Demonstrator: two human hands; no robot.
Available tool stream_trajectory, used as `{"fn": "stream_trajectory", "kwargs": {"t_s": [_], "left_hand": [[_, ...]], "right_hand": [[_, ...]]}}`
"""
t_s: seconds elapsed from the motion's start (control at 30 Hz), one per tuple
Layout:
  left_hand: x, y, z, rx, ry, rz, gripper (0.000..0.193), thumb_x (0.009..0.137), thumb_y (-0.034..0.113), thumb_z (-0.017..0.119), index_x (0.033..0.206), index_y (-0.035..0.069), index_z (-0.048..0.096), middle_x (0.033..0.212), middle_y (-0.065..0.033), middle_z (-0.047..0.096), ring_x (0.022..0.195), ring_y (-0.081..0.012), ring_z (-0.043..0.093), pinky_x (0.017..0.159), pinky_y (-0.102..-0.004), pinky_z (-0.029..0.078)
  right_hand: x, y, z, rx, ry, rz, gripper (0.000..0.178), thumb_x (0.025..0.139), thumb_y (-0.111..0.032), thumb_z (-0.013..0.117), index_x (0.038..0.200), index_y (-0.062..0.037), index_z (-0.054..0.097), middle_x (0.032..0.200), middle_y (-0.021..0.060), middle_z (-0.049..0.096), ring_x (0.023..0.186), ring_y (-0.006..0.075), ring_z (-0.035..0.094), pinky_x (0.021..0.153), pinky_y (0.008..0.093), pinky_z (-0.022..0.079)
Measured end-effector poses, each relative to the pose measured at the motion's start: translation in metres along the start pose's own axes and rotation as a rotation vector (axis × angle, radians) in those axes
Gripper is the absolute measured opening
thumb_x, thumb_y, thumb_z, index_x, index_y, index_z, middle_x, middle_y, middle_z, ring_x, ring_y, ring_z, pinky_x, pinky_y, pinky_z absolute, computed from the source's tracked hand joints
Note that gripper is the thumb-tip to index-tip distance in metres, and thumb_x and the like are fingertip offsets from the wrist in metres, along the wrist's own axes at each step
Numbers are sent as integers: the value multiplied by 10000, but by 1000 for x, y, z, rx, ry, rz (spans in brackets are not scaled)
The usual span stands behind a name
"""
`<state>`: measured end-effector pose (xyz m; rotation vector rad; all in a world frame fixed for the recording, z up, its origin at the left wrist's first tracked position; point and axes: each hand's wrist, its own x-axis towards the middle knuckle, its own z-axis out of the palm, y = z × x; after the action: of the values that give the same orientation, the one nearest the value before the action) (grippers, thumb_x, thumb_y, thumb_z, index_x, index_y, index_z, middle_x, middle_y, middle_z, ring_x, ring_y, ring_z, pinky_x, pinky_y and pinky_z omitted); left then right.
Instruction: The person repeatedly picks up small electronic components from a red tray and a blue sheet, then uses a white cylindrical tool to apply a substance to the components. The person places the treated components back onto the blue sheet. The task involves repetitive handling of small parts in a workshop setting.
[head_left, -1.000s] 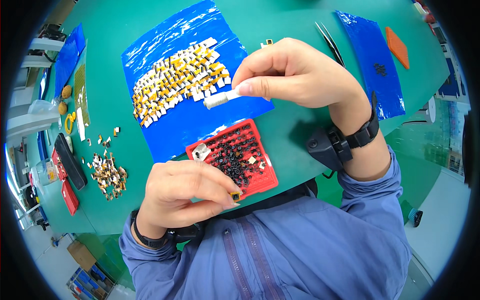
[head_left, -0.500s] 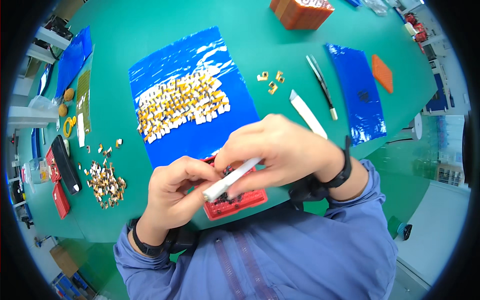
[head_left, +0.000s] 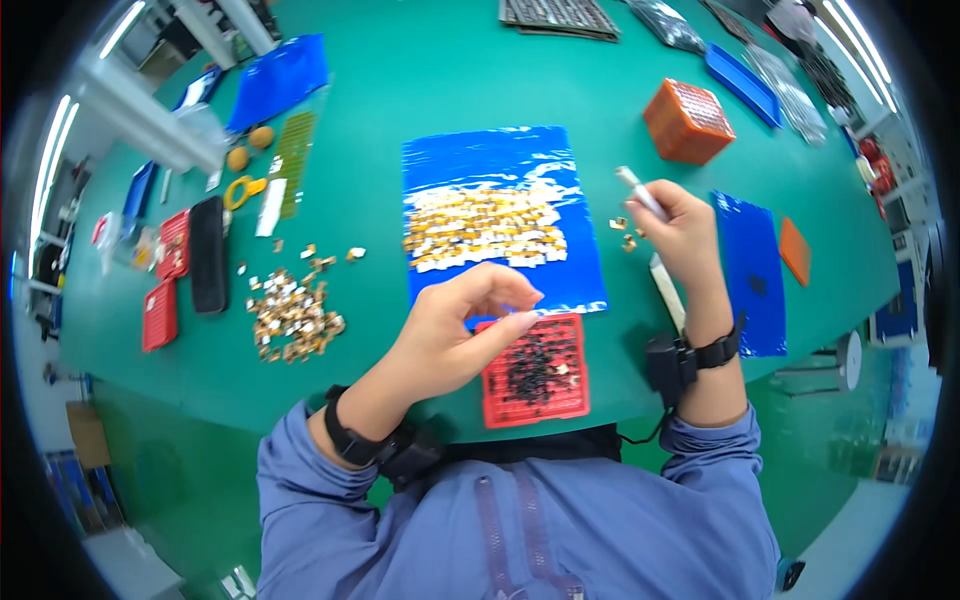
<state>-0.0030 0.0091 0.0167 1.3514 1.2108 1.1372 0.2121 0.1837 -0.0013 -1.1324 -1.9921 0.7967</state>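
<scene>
A slim white pen-like tool (head_left: 641, 193) juts from the fingers of my right hand (head_left: 682, 232), which is closed around it, right of the blue sheet. My left hand (head_left: 450, 330) hovers by the upper left of a red tray (head_left: 488, 400); thumb and forefinger curve toward each other with a small gap, and I see nothing between them. Many tiny black parts (head_left: 540, 370) fill that tray, with a few pale pieces among them. Beyond it, rows of small white-and-gold pieces (head_left: 485, 230) cover part of the blue sheet (head_left: 580, 285).
At left lie a loose pile of small parts (head_left: 295, 315), a black case (head_left: 208, 255), red trays (head_left: 160, 315) and yellow scissors (head_left: 240, 190). To the right are an orange block stack (head_left: 685, 122), a white-handled knife (head_left: 667, 293), another blue sheet (head_left: 745, 265) and an orange plate (head_left: 795, 252).
My hands have come apart. The right one carried the white tool up and to the right; the left stays near the red tray, fingers loosened. The whole view has shifted too.
</scene>
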Motion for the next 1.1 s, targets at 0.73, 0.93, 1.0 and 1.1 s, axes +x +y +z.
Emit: {"fn": "stream_trajectory", "kwargs": {"t_s": [0.73, 0.93, 1.0, 1.1], "left_hand": [[-43, -32, -155, 1038, 609, -461, 145, 704, 160, 709, 811, 75, 662, 832, -96, 644, 826, -259, 610, 717, -375, 464], [-46, -33, -160, 850, 742, -378, 122, 756, 79, 634, 862, 28, 602, 784, -128, 619, 735, -252, 607, 675, -347, 468], [-42, -28, -156, 637, 773, -184, 101, 807, 51, 598, 900, 13, 598, 797, -86, 636, 721, -148, 603, 657, -264, 464], [-29, -11, -133, 216, 691, 137, 74, 862, 40, 572, 919, 3, 602, 848, -33, 634, 775, -56, 572, 673, -191, 441]], "right_hand": [[10, 17, -10, -105, -45, 92, 213, 803, -193, 652, 809, 19, 633, 591, -15, 498, 558, 49, 443, 493, 229, 356], [3, -2, -8, 52, -123, 40, 170, 825, -153, 640, 827, 17, 636, 619, -38, 509, 574, 29, 424, 503, 201, 330], [-2, -10, -5, 250, -188, 36, 162, 839, -138, 628, 879, 19, 629, 646, -42, 521, 593, 23, 436, 517, 192, 336], [-13, -34, 1, 431, -335, 63, 178, 856, -122, 610, 955, 26, 604, 682, -40, 537, 623, 20, 461, 538, 187, 352]]}}
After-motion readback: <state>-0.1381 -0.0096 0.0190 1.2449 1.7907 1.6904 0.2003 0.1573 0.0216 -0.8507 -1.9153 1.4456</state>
